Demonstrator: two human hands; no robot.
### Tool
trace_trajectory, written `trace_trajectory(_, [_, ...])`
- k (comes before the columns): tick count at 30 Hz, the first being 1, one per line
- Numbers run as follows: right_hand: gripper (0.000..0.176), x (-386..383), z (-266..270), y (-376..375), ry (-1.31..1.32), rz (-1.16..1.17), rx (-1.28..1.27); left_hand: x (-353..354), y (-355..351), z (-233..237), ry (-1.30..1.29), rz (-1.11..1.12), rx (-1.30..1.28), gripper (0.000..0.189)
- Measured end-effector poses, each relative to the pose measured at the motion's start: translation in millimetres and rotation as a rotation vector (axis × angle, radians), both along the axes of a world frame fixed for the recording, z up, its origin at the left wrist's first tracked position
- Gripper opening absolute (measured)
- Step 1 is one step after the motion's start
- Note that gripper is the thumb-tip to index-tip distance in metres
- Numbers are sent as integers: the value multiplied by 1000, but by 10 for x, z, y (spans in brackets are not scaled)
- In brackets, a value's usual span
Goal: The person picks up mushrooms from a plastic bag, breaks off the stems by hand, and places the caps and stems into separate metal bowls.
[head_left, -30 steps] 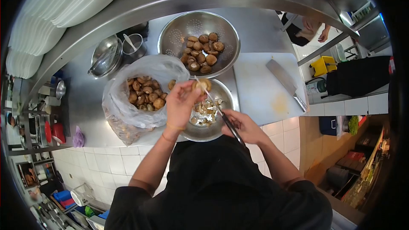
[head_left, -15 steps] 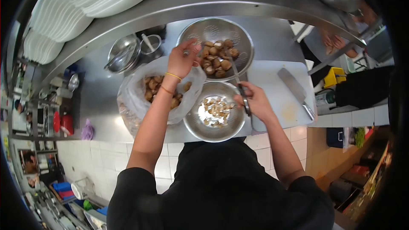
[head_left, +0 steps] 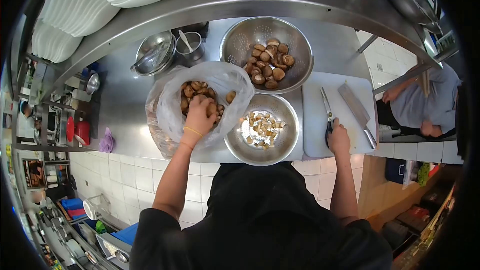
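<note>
My left hand reaches into a clear plastic bag of brown mushrooms, its fingers curled on the mushrooms. Over the white cutting board, my right hand grips the black handle of the scissors, blades pointing away from me and slightly apart. A large perforated colander holds whole mushrooms. Nearer me, a steel bowl contains small pale pieces, apparently mushroom stems. A cleaver lies on the board, right of the scissors.
At the back left are metal bowls and a steel pot with a white-handled utensil. White plates are stacked on the overhead shelf. A purple cloth sits at left. Another person is at right.
My left hand has moved from the colander's edge down into the bag. My right hand has carried the scissors from above the bowl rightward to the cutting board. The view has shifted slightly.
</note>
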State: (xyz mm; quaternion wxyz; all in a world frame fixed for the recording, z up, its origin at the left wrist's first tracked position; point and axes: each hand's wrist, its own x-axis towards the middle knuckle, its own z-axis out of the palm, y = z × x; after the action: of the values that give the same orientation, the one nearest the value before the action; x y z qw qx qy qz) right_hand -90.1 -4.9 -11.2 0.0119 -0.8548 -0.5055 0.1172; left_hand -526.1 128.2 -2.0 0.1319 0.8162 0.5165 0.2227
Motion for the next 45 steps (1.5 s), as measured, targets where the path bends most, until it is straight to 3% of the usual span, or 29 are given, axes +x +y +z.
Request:
trace_trajectory(1, [43, -4, 5, 26, 2, -2, 4, 77, -31, 280, -150, 134, -265, 39])
trace_trajectory(2, [40, -13, 7, 63, -60, 98, -39, 100, -37, 345, -146, 133, -260, 39])
trace_trajectory(3, [38, -29, 11, 90, -121, 199, -85, 106, -57, 382, -685, 169, -503, 35])
trace_trajectory(4, [36, -137, 106, 153, -16, 249, 102, 129, -81, 433, -1232, 196, -733, 31])
trace_trajectory(5, [34, -289, 207, 212, 88, 296, 288, 168, -128, 489, -1302, 118, -776, 31])
trace_trajectory(7, [40, -771, 597, 380, 579, 387, 417, 379, -274, 612, -1328, 80, -789, 32])
trace_trajectory(9, [48, -1221, 863, 425, 900, 379, 312, 596, -425, 670, -1381, 18, -846, 34])
trace_trajectory(11, [49, -1534, 999, 493, 919, 556, 290, 789, -563, 642, -1370, -12, -830, 35])
trace_trajectory(15, [42, -1802, 761, 612, 959, 524, 367, 1017, -711, 637, -1429, 5, -795, 36])
trace_trajectory(17, [34, -1848, 681, 608, 1045, 552, 557, 1052, -752, 633, -1505, 52, -789, 35])
trace_trajectory(21, [29, -1847, 573, 567, 957, 559, 517, 1131, -805, 676, -1168, 118, -496, 31])
trace_trajectory(24, [28, -1819, 550, 600, 1092, 566, 615, 1140, -779, 690, -1062, 148, -384, 31])
trace_trajectory(26, [26, -1771, 603, 619, 1389, 420, 452, 1151, -777, 692, -1064, 150, -345, 31])
trace_trajectory(30, [21, -1802, 648, 638, 1414, 440, 501, 1176, -841, 631, -1133, 122, -397, 31])
trace_trajectory(32, [21, -1739, 674, 670, 1171, 559, 366, 1163, -845, 589, -1174, 96, -420, 32])
trace_trajectory(36, [24, -1708, 644, 662, 1102, 624, 318, 1027, -778, 471, -1016, 58, -454, 38])
trace_trajectory(38, [32, -1725, 480, 635, 1054, 667, 487, 990, -724, 450, -950, 30, -451, 39])
trace_trajectory(41, [34, -1670, 475, 575, 1216, 575, 484, 1053, -484, 528, -848, 29, -342, 40])
trace_trajectory(42, [34, -1628, 476, 570, 1218, 583, 482, 1155, -356, 613, -997, 29, -337, 40])
trace_trajectory(44, [30, -1553, 462, 553, 772, 677, 570, 1236, -121, 758, -1135, 53, -316, 40])
trace_trajectory(45, [22, -1525, 443, 544, 726, 660, 521, 1244, 8, 824, -1192, 30, -348, 41])
